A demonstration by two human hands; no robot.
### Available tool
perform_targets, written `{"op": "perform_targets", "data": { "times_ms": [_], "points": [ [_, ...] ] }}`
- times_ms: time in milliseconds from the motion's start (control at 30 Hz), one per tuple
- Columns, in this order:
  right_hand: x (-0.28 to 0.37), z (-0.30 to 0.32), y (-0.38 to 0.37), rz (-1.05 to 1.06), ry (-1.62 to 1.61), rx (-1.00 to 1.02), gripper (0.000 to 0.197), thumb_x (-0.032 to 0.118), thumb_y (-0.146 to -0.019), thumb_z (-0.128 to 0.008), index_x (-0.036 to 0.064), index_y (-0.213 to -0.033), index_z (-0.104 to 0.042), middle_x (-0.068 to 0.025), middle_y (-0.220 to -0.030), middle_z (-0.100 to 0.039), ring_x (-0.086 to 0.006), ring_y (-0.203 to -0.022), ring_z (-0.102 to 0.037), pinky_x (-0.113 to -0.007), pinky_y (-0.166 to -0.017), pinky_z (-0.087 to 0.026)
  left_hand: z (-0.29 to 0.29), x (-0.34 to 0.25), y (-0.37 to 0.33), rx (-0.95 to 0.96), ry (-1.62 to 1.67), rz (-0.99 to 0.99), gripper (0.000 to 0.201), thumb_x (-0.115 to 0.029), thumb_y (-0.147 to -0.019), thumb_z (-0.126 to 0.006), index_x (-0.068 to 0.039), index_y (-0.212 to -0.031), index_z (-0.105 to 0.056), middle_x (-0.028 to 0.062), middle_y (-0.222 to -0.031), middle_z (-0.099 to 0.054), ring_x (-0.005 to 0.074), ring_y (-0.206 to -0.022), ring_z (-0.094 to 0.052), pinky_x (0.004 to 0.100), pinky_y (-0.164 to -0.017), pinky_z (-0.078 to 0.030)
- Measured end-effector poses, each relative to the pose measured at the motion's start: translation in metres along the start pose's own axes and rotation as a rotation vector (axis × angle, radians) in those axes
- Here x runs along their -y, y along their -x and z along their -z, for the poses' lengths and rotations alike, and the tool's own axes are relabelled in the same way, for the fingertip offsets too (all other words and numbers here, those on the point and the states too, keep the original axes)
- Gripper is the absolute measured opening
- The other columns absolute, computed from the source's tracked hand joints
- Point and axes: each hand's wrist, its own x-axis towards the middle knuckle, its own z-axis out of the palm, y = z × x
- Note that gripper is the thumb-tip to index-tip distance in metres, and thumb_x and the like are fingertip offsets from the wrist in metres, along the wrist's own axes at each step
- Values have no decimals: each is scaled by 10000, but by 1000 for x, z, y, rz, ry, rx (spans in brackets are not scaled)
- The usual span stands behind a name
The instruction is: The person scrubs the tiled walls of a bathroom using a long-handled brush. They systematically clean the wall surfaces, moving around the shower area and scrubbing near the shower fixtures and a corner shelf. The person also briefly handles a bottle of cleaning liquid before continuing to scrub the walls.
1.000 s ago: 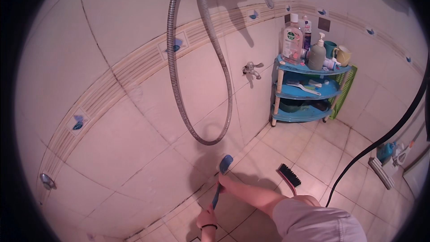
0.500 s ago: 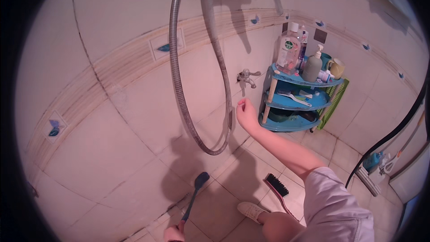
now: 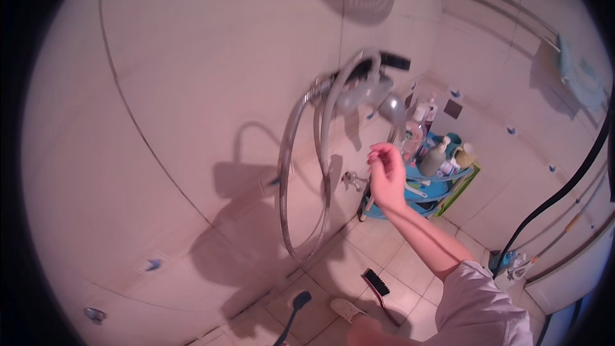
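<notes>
Looks like a reach toward the shower mixer (image 3: 357,96) — the right hand (image 3: 387,176) raised, loosely curled, seemingly empty; gripping it would call for spread fingers. The blue scrubber (image 3: 301,300) is near, left of the shoe (image 3: 348,309) — left hand unseen, grip I can't tell.

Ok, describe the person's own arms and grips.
The right arm wears a loose, pale lilac-grey short sleeve with a seam; below it the arm and right grip are bare, ungloved. Too little of the left arm shows to tell.
</notes>
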Motion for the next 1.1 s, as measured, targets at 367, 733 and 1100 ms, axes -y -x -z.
{"op": "perform_targets", "data": {
  "times_ms": [367, 733, 1100],
  "points": [
    [106, 42, -197, 493, 823, 417, 232, -15, -623, -489, 25, -841, -558, -124, -836, -532, -290, -839, -490, -367, -728, -417, 73, 43, 180, 63, 48, 59, 700, -668, -708, -377, -28, -820, -639, 177, -841, -607, 301, -825, -586, 388, -648, -466],
    [86, 12, -256, 679, 942, 1217, 273, 130, -722, -460, 48, -976, -517, -101, -926, -548, -244, -936, -520, -349, -806, -406, 159, -18, 253, 69, 165, 227, 703, -649, -720, -381, -4, -842, -633, 194, -884, -598, 317, -870, -573, 391, -688, -458],
    [120, 43, -287, 657, 682, 907, 203, 135, -691, -510, 42, -861, -569, -127, -839, -555, -302, -790, -535, -383, -692, -436, 212, -64, 261, 23, 76, 339, 799, -720, -699, -305, -9, -871, -627, 177, -887, -603, 294, -878, -572, 385, -712, -453]
  ]
}}
